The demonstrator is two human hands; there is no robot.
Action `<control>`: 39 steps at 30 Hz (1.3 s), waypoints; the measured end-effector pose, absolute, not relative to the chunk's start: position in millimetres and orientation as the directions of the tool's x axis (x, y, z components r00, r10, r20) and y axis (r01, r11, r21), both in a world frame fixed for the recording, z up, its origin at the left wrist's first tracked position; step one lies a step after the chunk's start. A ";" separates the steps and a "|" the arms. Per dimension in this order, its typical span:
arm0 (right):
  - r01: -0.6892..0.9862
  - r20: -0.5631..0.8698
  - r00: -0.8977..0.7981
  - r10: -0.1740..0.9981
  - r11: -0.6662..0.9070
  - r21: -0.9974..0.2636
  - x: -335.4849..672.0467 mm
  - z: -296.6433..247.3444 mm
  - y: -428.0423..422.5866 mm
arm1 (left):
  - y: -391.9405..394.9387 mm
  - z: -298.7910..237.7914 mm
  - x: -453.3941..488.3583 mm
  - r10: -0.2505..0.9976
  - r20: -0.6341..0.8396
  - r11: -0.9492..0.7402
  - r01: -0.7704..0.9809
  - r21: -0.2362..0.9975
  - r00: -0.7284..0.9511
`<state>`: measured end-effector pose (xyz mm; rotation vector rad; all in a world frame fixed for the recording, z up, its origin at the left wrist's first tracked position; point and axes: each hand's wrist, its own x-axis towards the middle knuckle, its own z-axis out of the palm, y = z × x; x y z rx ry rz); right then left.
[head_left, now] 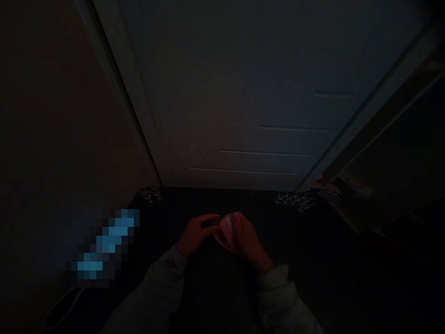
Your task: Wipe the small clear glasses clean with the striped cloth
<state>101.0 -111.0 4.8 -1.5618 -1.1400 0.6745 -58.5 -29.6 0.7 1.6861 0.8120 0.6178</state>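
The scene is very dark. My right hand (245,234) is closed round a pale pink cloth (226,229), which bunches in the fingers and hangs a little below them. Just left of it, my left hand (198,232) is curved, with thumb and fingers round something small and dim at the cloth's edge. That thing is too dark to name. Both hands meet low over the middle of a dark tabletop (215,287), and light grey sleeves cover the forearms.
Several shiny, glass-like round pieces (295,200) cluster at the back right, and more small shiny pieces (150,194) at the back left. Behind stands a pale panel (215,69) with embossed hearts. A blurred bluish patch (111,241) and a white cord (59,320) lie left.
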 end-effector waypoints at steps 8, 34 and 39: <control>0.232 0.093 0.338 0.937 0.013 -0.973 100.8 5.4 -112.8 | -26.4 -5.1 -57.8 0.790 -0.012 -0.133 0.190 0.973 0.613; 0.182 0.097 0.468 0.878 0.011 -0.983 96.4 3.7 -108.3 | -32.7 -7.3 -54.3 0.815 0.055 -0.199 0.189 0.962 0.576; -0.050 0.025 0.382 0.924 0.048 -0.998 94.3 7.1 -114.4 | -27.8 -9.7 -57.5 0.819 0.037 -0.135 0.130 0.982 0.572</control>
